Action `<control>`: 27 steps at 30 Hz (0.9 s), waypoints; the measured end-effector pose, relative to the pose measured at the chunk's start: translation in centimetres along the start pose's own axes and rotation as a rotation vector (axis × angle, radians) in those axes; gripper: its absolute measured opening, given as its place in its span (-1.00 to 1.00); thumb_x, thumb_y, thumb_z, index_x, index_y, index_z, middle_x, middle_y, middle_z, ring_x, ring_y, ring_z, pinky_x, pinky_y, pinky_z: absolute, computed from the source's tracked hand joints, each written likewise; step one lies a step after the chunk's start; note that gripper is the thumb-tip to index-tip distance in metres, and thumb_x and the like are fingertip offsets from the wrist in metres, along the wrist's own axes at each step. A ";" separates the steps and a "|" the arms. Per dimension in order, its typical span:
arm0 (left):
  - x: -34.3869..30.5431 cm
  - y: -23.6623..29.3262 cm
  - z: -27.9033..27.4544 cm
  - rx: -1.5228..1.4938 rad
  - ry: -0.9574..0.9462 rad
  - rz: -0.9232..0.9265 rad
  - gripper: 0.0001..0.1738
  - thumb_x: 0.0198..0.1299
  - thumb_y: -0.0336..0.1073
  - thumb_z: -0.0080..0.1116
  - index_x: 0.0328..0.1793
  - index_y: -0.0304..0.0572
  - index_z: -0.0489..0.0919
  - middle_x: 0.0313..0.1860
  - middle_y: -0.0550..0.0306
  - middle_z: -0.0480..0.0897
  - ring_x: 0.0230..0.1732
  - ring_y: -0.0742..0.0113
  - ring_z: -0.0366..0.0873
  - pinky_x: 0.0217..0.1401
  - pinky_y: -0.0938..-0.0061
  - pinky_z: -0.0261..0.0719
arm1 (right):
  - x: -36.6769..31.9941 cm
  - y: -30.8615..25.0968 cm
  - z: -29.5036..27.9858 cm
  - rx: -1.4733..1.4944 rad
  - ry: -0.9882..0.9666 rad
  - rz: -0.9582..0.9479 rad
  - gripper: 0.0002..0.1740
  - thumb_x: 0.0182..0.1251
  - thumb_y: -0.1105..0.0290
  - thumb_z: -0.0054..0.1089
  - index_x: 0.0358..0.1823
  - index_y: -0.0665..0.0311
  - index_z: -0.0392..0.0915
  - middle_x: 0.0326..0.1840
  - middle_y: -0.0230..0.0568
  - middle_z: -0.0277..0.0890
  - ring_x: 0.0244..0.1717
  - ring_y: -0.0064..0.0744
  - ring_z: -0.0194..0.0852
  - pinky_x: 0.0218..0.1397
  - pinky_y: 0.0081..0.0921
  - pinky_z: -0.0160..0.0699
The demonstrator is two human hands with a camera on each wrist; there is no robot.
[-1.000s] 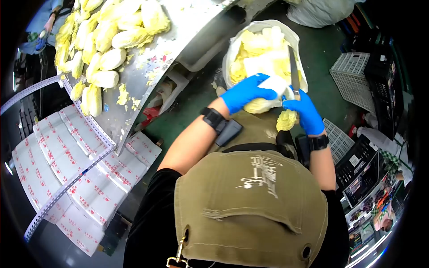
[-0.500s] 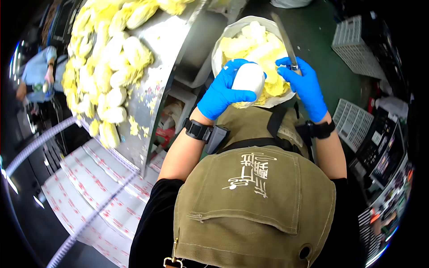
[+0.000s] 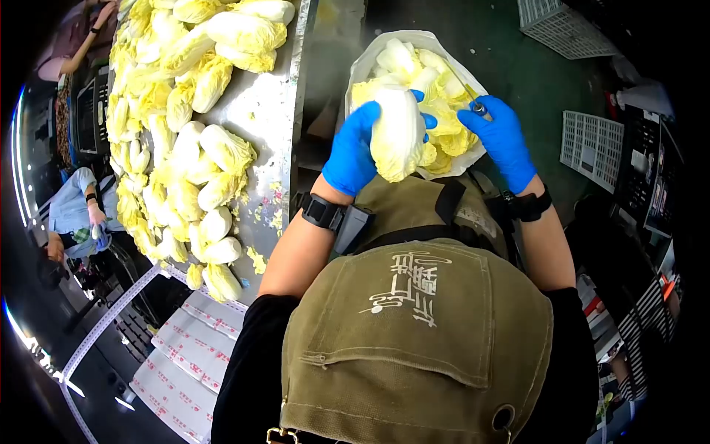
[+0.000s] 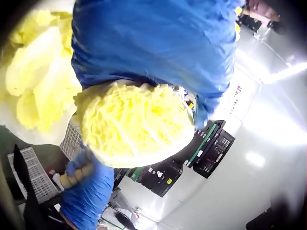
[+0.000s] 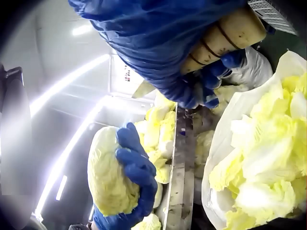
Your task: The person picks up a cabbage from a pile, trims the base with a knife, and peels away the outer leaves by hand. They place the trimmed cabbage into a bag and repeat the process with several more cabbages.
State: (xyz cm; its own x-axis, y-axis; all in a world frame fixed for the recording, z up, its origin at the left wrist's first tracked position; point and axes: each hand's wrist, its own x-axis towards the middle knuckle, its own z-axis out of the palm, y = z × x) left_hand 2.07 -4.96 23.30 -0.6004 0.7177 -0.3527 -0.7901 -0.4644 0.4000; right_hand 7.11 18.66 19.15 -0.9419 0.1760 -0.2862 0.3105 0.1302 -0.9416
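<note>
Blue-gloved left fingers grip one pale oval cabbage, blue-gloved right fingers a wooden-handled knife; white bag, seemingly well filled with yellow leaves; remaining work, unclear.

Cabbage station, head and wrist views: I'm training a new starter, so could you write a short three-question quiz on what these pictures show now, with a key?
1. Fill in the missing word: the left hand grips a pale head of Chinese ____.

2. True or false: the right hand is empty.

3. Multiple choice: loose leaves lie in the white bag. Where is this bag relative to the metal table that bears the whole heads?
A) On top of it
B) Beside it
C) Directly underneath it

Key:
1. cabbage
2. False; its fingers are curled round the handle of a knife.
3. B
</note>
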 end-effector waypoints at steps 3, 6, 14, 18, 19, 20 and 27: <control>-0.3 0.1 0.8 -0.072 0.051 0.014 -0.15 0.21 0.09 0.04 0.44 -0.38 0.14 0.25 -0.24 0.42 0.20 -0.04 0.45 0.28 0.14 0.42 | -0.1 0.3 0.2 -0.155 0.030 -0.146 -0.75 0.15 0.32 0.37 -0.25 0.34 0.60 -0.40 -0.40 0.54 -0.46 -0.62 0.40 -0.29 -0.64 0.45; -0.5 -0.5 1.0 -0.018 0.146 0.089 -0.17 0.16 -0.01 0.15 0.45 -0.31 0.15 0.29 -0.12 0.39 0.24 0.01 0.42 0.33 0.12 0.39 | -0.6 -0.8 0.2 -0.019 -0.003 0.076 -0.76 0.17 0.31 0.36 -0.22 0.30 0.60 -0.38 -0.44 0.52 -0.45 -0.65 0.36 -0.27 -0.65 0.44; 0.9 -2.3 1.0 0.302 0.172 0.319 -0.24 0.13 -0.12 0.21 0.41 -0.21 0.21 0.26 0.03 0.40 0.28 0.18 0.37 0.33 0.34 0.35 | -2.5 -8.1 2.1 0.335 -0.180 -0.046 -0.65 0.03 0.53 0.44 -0.13 0.25 0.54 -0.27 -0.47 0.45 -0.22 -0.67 0.37 -0.07 -0.64 0.45; 1.5 -2.5 1.8 0.493 0.195 0.372 -0.39 0.28 -0.22 0.01 0.43 -0.22 0.20 0.31 0.10 0.34 0.32 0.28 0.28 0.40 0.39 0.21 | -0.9 -5.5 3.8 0.337 -0.055 -0.109 -0.31 -0.17 0.48 0.59 0.02 0.21 0.36 -0.08 -0.39 0.35 -0.01 -0.51 0.33 0.08 -0.50 0.44; 1.7 -2.3 1.5 0.639 0.200 0.406 -0.42 0.32 -0.23 -0.04 0.44 -0.24 0.19 0.33 0.10 0.32 0.33 0.27 0.25 0.42 0.39 0.17 | -0.7 -6.0 3.6 0.268 -0.023 -0.110 -0.29 -0.19 0.46 0.61 0.03 0.19 0.35 -0.07 -0.39 0.33 0.00 -0.49 0.32 0.11 -0.48 0.44; 2.0 -2.1 1.3 0.714 0.198 0.440 -0.44 0.36 -0.24 -0.09 0.44 -0.26 0.18 0.35 0.09 0.30 0.35 0.27 0.23 0.45 0.38 0.12 | -0.4 -4.7 3.6 0.378 -0.057 -0.057 -0.29 -0.17 0.47 0.59 0.04 0.18 0.33 -0.07 -0.40 0.32 0.01 -0.48 0.32 0.13 -0.48 0.44; 2.1 -1.1 0.9 0.193 0.061 0.203 -0.32 0.18 -0.45 0.14 0.44 -0.17 0.19 0.29 0.10 0.38 0.28 0.26 0.37 0.34 0.39 0.34 | 0.0 -4.5 3.3 0.211 -0.090 -0.179 -0.46 0.06 0.36 0.47 0.05 0.30 0.41 -0.05 -0.32 0.43 0.01 -0.52 0.36 0.11 -0.53 0.39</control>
State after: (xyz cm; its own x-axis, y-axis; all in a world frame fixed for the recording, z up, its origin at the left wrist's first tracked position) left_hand 1.77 -2.52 22.90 -0.7548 0.5851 -0.2965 -0.6183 -0.4836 0.6196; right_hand 5.31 14.85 22.82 -0.9898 0.0796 -0.1179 0.1136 -0.0565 -0.9919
